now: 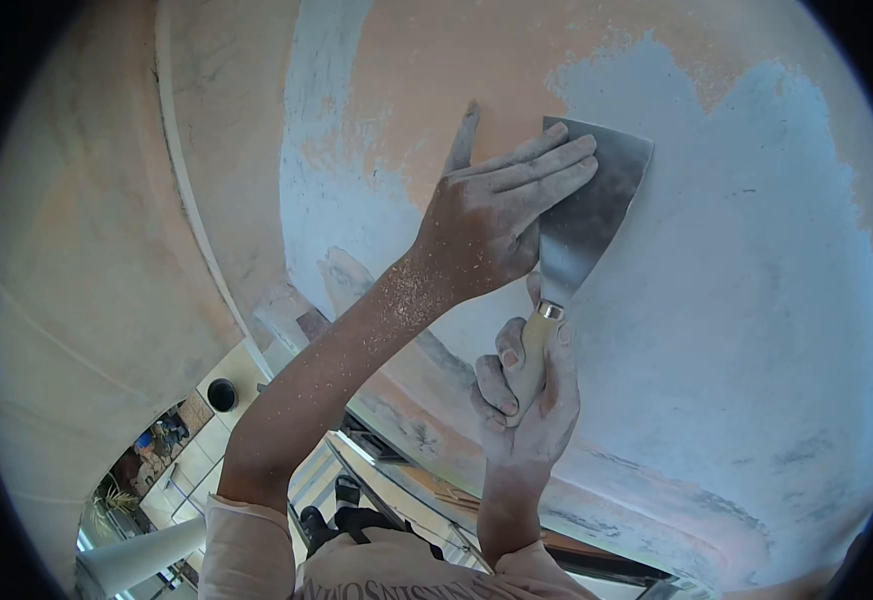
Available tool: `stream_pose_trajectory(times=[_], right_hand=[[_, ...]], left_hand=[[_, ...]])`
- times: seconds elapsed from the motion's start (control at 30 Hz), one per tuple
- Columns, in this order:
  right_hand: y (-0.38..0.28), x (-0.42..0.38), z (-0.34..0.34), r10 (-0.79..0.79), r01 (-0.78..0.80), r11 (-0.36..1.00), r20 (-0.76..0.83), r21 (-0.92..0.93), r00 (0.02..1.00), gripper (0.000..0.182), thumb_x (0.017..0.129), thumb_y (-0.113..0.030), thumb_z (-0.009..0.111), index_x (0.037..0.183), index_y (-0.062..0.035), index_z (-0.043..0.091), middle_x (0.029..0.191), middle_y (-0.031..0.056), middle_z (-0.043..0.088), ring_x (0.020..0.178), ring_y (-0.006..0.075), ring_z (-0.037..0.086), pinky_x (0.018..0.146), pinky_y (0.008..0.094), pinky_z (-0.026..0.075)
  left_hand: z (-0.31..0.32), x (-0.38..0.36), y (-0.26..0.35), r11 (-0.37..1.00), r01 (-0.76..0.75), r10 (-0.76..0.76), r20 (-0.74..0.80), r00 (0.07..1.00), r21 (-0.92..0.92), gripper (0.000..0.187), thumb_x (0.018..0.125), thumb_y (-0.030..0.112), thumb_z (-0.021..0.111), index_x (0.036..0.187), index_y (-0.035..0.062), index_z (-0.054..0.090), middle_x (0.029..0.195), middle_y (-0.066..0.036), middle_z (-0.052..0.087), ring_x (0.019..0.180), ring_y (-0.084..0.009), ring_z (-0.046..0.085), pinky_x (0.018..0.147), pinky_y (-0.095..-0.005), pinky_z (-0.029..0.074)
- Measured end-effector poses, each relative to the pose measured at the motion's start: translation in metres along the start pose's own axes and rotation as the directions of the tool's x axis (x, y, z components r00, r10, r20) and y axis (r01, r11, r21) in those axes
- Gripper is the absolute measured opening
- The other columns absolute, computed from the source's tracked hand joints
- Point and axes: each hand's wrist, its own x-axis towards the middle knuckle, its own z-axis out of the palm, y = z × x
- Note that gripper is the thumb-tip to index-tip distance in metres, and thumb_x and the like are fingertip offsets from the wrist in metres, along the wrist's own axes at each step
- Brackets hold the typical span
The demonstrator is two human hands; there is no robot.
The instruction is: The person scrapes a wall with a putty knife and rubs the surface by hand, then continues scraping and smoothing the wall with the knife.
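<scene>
My right hand (542,390) is wrapped round the pale handle of a putty knife (589,220), whose wide metal blade points up against the painted surface. Dust coats both hands. My left hand (497,205) lies with fingers stretched out, several fingertips resting on the blade's left side, while one finger stands apart from the rest. Around the blade, the curved surface (717,280) shows pale blue-white coating, with bare peach patches (447,60) above and to the left. Part of the blade is hidden behind the left fingers.
A raised strip (185,180) runs down the surface at left. Far below are a tiled floor (192,465), a black bucket (222,394), and assorted clutter (157,445) with a plant. My feet in dark sandals (347,490) stand beside a rail. A pale pipe (147,558) crosses the lower left.
</scene>
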Motion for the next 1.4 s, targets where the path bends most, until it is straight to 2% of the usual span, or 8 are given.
stream_pose_trajectory(times=[0.17, 0.27, 0.53, 0.67, 0.8, 0.93, 1.1, 1.4], right_hand=[[-0.003, 0.003, -0.004, -0.017, 0.018, 0.997, 0.027, -0.071, 0.999, 0.043, 0.098, -0.026, 0.036, 0.134, -0.0014, 0.032, 0.075, 0.0042, 0.047, 0.042, 0.0046, 0.033, 0.034, 0.0177, 0.026], [-0.005, 0.003, 0.007, -0.028, 0.021, 0.99, -0.049, -0.143, 0.998, 0.041, 0.098, -0.022, 0.036, 0.133, -0.0005, 0.034, 0.074, 0.0044, 0.047, 0.04, 0.0039, 0.032, 0.032, 0.0175, 0.026], [-0.01, 0.013, 0.012, -0.034, 0.016, 0.98, -0.088, -0.196, 0.996, 0.04, 0.098, -0.022, 0.037, 0.132, -0.0004, 0.035, 0.071, 0.0035, 0.046, 0.042, 0.0035, 0.034, 0.034, 0.0159, 0.024], [-0.013, -0.007, -0.001, -0.074, 0.047, 0.936, -0.063, -0.349, 0.995, 0.044, 0.097, -0.025, 0.041, 0.132, -0.0006, 0.034, 0.073, 0.0034, 0.046, 0.043, 0.0037, 0.034, 0.035, 0.0172, 0.025], [-0.011, 0.003, 0.014, -0.104, 0.05, 0.911, -0.11, -0.409, 0.989, 0.044, 0.097, -0.024, 0.041, 0.133, -0.0004, 0.033, 0.072, 0.0038, 0.046, 0.041, 0.0032, 0.034, 0.034, 0.0162, 0.025], [-0.013, -0.004, -0.001, -0.098, 0.066, 0.925, -0.066, -0.373, 0.993, 0.042, 0.097, -0.023, 0.041, 0.132, -0.0005, 0.034, 0.073, 0.0047, 0.046, 0.04, 0.003, 0.032, 0.033, 0.0163, 0.024], [-0.015, 0.002, 0.009, -0.062, 0.027, 0.937, -0.088, -0.349, 0.994, 0.041, 0.097, -0.022, 0.04, 0.132, -0.0015, 0.035, 0.073, 0.0044, 0.046, 0.041, 0.0031, 0.032, 0.033, 0.016, 0.024], [-0.011, -0.006, 0.013, -0.05, 0.014, 0.94, -0.097, -0.34, 0.994, 0.041, 0.097, -0.024, 0.041, 0.131, -0.0018, 0.035, 0.075, 0.0037, 0.046, 0.042, 0.0032, 0.033, 0.034, 0.0162, 0.025]], left_hand=[[-0.003, -0.019, 0.012, 0.99, 0.082, -0.067, 0.126, 0.99, -0.116, 0.05, 0.072, -0.006, 0.054, 0.115, 0.0194, 0.057, 0.124, 0.006, 0.056, 0.118, -0.0151, 0.05, 0.108, -0.0623, 0.01], [0.002, -0.007, 0.0, 0.993, 0.107, -0.108, -0.017, 0.994, -0.049, 0.052, 0.071, -0.003, 0.059, 0.115, 0.0242, 0.057, 0.125, 0.008, 0.055, 0.119, -0.0129, 0.048, 0.11, -0.0596, 0.01], [0.003, -0.006, 0.004, 0.991, 0.13, -0.131, -0.058, 0.99, -0.033, 0.044, 0.076, -0.006, 0.053, 0.111, 0.0192, 0.061, 0.12, 0.002, 0.059, 0.116, -0.017, 0.052, 0.109, -0.0591, 0.008], [0.002, -0.024, 0.017, 0.983, 0.129, -0.125, 0.038, 0.991, -0.132, 0.047, 0.074, -0.008, 0.053, 0.113, 0.0167, 0.06, 0.119, 0.0, 0.06, 0.117, -0.0201, 0.052, 0.108, -0.06, 0.01], [0.005, -0.011, 0.005, 0.984, 0.151, -0.158, -0.079, 0.984, -0.096, 0.048, 0.073, -0.008, 0.052, 0.111, 0.0189, 0.061, 0.122, 0.001, 0.058, 0.118, -0.0182, 0.051, 0.109, -0.0591, 0.01], [0.009, -0.028, 0.014, 0.975, 0.131, -0.131, 0.01, 0.991, -0.177, 0.049, 0.073, -0.01, 0.05, 0.113, 0.0164, 0.06, 0.121, -0.001, 0.058, 0.117, -0.0211, 0.051, 0.107, -0.06, 0.01], [0.006, -0.011, 0.006, 0.983, 0.15, -0.16, -0.098, 0.982, -0.103, 0.049, 0.073, -0.008, 0.052, 0.113, 0.0195, 0.06, 0.122, 0.001, 0.058, 0.117, -0.0182, 0.051, 0.109, -0.0592, 0.008], [0.003, -0.021, 0.012, 0.976, 0.174, -0.18, -0.039, 0.983, -0.13, 0.046, 0.075, -0.006, 0.054, 0.114, 0.018, 0.059, 0.121, 0.0, 0.059, 0.117, -0.0197, 0.051, 0.108, -0.0604, 0.007]])
